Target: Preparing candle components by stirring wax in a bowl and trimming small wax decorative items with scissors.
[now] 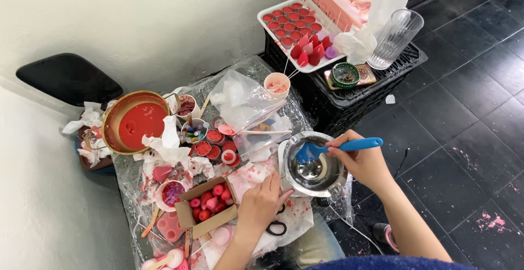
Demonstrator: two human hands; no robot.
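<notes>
Plastic-wrapped table [131, 193], cluttered with red wax moulds. The left hand [261, 204] presses fingers together against the steel pot [312, 166] at its edge, while the right hand [364, 163] pinches a blue spatula [338, 147] — blade inside. Scraping likely goes best with the pot braced firmly — strokes slow, following the wall.

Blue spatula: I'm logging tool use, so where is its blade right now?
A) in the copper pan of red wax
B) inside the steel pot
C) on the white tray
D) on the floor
B: the right hand holds the blue spatula with its blade inside the steel pot, which the left hand steadies.
</notes>
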